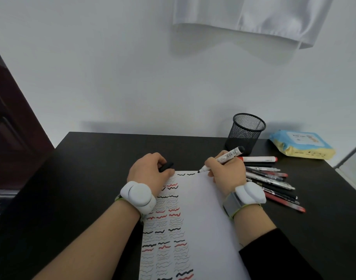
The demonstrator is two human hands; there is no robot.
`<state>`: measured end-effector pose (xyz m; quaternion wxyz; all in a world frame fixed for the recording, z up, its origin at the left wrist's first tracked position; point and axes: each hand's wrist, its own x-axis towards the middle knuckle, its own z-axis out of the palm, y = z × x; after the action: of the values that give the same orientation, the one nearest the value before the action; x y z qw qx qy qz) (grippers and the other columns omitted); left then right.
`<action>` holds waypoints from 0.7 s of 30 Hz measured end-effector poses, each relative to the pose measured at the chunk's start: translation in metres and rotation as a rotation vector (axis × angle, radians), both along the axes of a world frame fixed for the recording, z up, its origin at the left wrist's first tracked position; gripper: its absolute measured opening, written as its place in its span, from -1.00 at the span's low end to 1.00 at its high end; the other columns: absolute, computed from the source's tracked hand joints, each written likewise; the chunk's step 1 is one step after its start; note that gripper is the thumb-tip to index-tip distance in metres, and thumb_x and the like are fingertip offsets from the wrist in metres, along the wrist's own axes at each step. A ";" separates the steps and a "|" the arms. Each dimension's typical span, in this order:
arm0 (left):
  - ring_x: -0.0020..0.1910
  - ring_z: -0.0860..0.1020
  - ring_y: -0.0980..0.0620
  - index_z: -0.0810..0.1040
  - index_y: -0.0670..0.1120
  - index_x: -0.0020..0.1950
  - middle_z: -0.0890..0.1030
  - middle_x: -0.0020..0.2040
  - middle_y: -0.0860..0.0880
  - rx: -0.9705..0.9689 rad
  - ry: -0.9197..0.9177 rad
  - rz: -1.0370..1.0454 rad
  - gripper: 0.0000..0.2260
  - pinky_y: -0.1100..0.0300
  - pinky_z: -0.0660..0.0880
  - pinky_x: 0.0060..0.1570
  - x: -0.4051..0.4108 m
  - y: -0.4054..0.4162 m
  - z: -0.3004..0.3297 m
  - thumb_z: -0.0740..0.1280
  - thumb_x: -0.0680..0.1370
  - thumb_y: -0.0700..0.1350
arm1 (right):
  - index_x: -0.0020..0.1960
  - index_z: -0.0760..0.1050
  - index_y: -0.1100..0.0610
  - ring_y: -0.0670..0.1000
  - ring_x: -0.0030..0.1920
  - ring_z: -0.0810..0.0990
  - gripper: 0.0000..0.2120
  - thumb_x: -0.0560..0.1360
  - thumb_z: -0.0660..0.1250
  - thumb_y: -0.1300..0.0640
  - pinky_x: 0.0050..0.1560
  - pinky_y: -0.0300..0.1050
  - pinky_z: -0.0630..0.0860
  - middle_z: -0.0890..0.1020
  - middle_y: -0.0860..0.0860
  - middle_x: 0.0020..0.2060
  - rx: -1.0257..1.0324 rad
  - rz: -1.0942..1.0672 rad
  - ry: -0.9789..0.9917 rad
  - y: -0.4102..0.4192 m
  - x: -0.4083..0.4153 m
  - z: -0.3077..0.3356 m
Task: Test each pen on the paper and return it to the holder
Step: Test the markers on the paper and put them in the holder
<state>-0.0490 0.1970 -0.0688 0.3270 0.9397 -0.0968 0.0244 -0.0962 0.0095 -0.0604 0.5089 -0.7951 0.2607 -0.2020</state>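
My right hand (226,171) grips a white marker with a black end (225,158), its black tip touching the top edge of the white paper (205,219). Rows of black and red wavy test lines fill the paper's left part. My left hand (149,172) rests on the paper's top left corner and holds the marker's black cap (166,166). A black mesh holder (244,133) stands at the back right. Several pens (272,181) lie in a loose pile on the table, right of my right hand, with a red-capped white marker (257,159) at the far end.
The black table (88,178) stands against a white wall. A blue and yellow pack of wipes (302,144) lies at the back right. White cloth (253,19) hangs on the wall above. A dark door (9,128) is at the left. Both wrists wear white bands.
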 end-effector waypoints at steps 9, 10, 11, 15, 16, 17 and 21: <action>-0.10 0.51 0.12 0.52 0.11 0.03 0.51 -0.09 0.14 0.000 0.003 -0.004 -0.79 0.13 0.51 -0.07 0.000 0.000 0.001 0.41 0.46 0.11 | -0.34 0.51 0.23 -0.03 -0.52 0.53 -0.87 0.34 0.38 0.20 -0.31 -0.06 0.55 0.58 0.01 -0.56 -0.029 0.035 0.034 -0.004 0.001 -0.002; -0.10 0.51 0.12 0.52 0.11 0.03 0.51 -0.08 0.14 0.000 0.002 -0.003 -0.79 0.14 0.51 -0.07 0.000 0.000 0.001 0.41 0.46 0.11 | -0.32 0.51 0.24 0.03 -0.47 0.56 -0.87 0.33 0.38 0.19 -0.30 -0.05 0.56 0.60 0.04 -0.53 -0.034 0.020 0.033 -0.005 0.002 -0.002; -0.09 0.51 0.12 0.52 0.11 0.04 0.51 -0.08 0.14 0.000 0.000 -0.002 -0.78 0.15 0.50 -0.08 0.000 0.000 0.001 0.41 0.46 0.11 | -0.30 0.52 0.24 0.07 -0.44 0.56 -0.87 0.34 0.38 0.18 -0.30 -0.04 0.56 0.62 0.08 -0.49 -0.037 0.007 0.034 -0.007 0.002 -0.002; -0.09 0.51 0.11 0.53 0.10 0.06 0.52 -0.06 0.13 0.001 0.003 -0.002 -0.77 0.15 0.50 -0.08 0.000 0.000 0.001 0.42 0.46 0.11 | -0.29 0.53 0.24 0.09 -0.43 0.54 -0.86 0.34 0.38 0.16 -0.28 -0.06 0.55 0.66 0.15 -0.41 -0.019 -0.056 0.034 -0.011 0.004 -0.003; -0.09 0.51 0.12 0.53 0.10 0.06 0.52 -0.07 0.13 0.002 0.004 -0.002 -0.77 0.16 0.49 -0.08 0.000 0.000 0.001 0.42 0.46 0.11 | -0.30 0.53 0.25 0.08 -0.44 0.53 -0.86 0.33 0.38 0.16 -0.30 -0.09 0.54 0.65 0.15 -0.42 -0.019 -0.073 0.031 -0.011 0.004 -0.004; -0.09 0.51 0.12 0.53 0.09 0.05 0.52 -0.07 0.13 0.003 0.003 -0.002 -0.77 0.16 0.49 -0.09 0.000 0.000 0.001 0.42 0.45 0.11 | -0.31 0.53 0.25 0.06 -0.46 0.52 -0.86 0.33 0.38 0.16 -0.33 -0.12 0.51 0.64 0.13 -0.45 -0.016 -0.077 0.031 -0.010 0.005 -0.004; -0.09 0.51 0.11 0.54 0.09 0.05 0.53 -0.07 0.13 0.002 -0.005 0.002 -0.77 0.16 0.48 -0.09 0.000 0.000 0.001 0.42 0.45 0.12 | -0.31 0.54 0.25 0.01 -0.49 0.50 -0.85 0.34 0.39 0.16 -0.37 -0.18 0.48 0.58 0.01 -0.57 -0.027 -0.039 0.067 -0.011 0.003 -0.003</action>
<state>-0.0492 0.1971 -0.0682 0.3258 0.9401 -0.0966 0.0270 -0.0932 -0.0015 -0.0630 0.4851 -0.8029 0.2904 -0.1886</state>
